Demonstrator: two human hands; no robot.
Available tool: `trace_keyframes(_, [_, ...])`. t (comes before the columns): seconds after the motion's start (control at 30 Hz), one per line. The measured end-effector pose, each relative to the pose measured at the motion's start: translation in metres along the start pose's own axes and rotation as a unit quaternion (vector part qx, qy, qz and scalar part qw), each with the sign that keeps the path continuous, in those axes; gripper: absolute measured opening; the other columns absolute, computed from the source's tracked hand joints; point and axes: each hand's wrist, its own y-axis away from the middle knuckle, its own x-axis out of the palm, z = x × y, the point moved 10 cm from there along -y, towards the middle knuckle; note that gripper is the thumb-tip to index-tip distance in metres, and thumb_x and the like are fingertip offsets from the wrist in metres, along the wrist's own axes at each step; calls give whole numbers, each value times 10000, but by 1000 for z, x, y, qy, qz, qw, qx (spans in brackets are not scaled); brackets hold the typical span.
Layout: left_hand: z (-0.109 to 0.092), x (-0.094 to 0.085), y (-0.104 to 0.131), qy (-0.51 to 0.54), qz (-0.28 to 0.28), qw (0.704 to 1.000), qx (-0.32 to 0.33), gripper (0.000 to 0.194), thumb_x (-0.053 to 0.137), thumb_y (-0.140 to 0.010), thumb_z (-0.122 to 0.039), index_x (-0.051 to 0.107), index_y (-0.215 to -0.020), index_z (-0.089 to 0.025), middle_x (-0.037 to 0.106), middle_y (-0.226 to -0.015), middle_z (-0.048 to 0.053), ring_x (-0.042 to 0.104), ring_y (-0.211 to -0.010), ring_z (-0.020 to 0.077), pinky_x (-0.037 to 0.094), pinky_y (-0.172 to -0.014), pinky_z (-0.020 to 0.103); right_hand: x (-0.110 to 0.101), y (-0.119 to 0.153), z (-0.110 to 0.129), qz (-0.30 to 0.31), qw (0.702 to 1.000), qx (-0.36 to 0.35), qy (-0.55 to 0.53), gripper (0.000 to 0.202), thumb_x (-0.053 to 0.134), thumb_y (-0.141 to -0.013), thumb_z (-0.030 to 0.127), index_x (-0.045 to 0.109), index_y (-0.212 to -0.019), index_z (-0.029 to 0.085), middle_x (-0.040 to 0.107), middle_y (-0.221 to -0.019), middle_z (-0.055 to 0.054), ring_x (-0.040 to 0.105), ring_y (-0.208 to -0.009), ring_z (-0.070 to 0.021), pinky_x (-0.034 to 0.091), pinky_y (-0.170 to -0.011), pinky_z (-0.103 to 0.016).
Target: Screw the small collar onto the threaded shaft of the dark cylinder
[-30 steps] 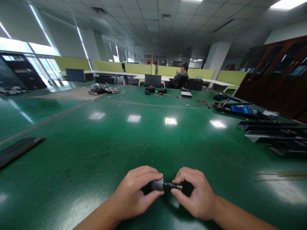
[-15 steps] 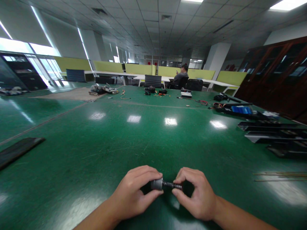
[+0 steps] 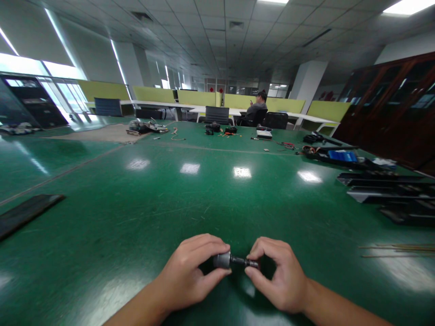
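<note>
Between my two hands lies a small metal part, level and just above the green tabletop (image 3: pixel 190 203). Its thick end is a grey cylinder (image 3: pixel 222 260), pinched between the thumb and fingers of my left hand (image 3: pixel 192 267). From that cylinder a thin dark shaft (image 3: pixel 239 261) runs to the right. My right hand (image 3: pixel 280 274) pinches the shaft's ribbed far end (image 3: pixel 252 264) between thumb and forefinger. The fingertips partly cover both ends, and the exact kind of part is unclear.
A dark flat slab (image 3: pixel 27 213) lies at the left. On the right are black metal channels (image 3: pixel 384 192), thin brass-coloured rods (image 3: pixel 401 248) and a black tray with something blue (image 3: pixel 341 156). Tools and cables (image 3: pixel 220 129) sit farther back. A person (image 3: pixel 256 108) sits beyond the table.
My right hand has shifted very slightly to the right along with the shaft's ribbed end. My left hand keeps its hold on the grey cylinder.
</note>
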Motion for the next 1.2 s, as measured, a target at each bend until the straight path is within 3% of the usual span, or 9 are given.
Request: trace_keyframes(1.2, [0,-6,-2,-2,-13,1000,-2,422,784,-814,-174,656,-1213,-216,735,-1092,87,703,-1005,206,599,-903,344,-10,-3,5,-31,1000,-4,0,77,677,-791,161,614,-795,206,642,-672,-13,606,-600,-178,446,-618,-311])
